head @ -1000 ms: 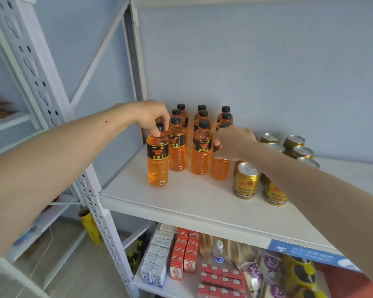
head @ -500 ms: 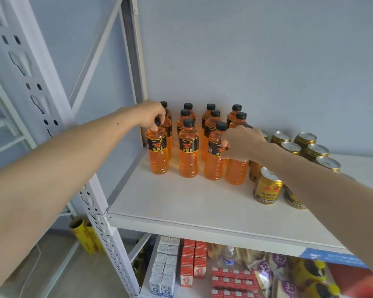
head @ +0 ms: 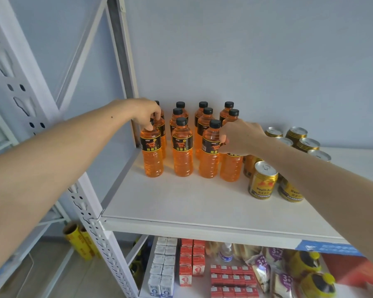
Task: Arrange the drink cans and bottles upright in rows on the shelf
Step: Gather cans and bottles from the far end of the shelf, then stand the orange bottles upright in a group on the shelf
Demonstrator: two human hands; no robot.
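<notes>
Left hand [head: 148, 114] pushed its orange plastic black-capped bottle [head: 152, 152] back into the front row; fingers still pinch the cap. Right hand [head: 238, 136] grips the end bottle [head: 230, 166], probably by its neck. Row nearly aligned.

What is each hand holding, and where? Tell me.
Left hand grips the front-left bottle by its cap and neck. Right hand grips the front-right bottle by its top.

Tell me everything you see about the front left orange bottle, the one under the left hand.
The front left bottle looks like clear plastic, filled with orange drink, with a black label band showing a horse figure and yellow characters. It stands upright at the left end of the front row on the white shelf, near the shelf's left edge. The left hand grips its top from above, so the cap is hidden. Another bottle stands close behind it.
</notes>
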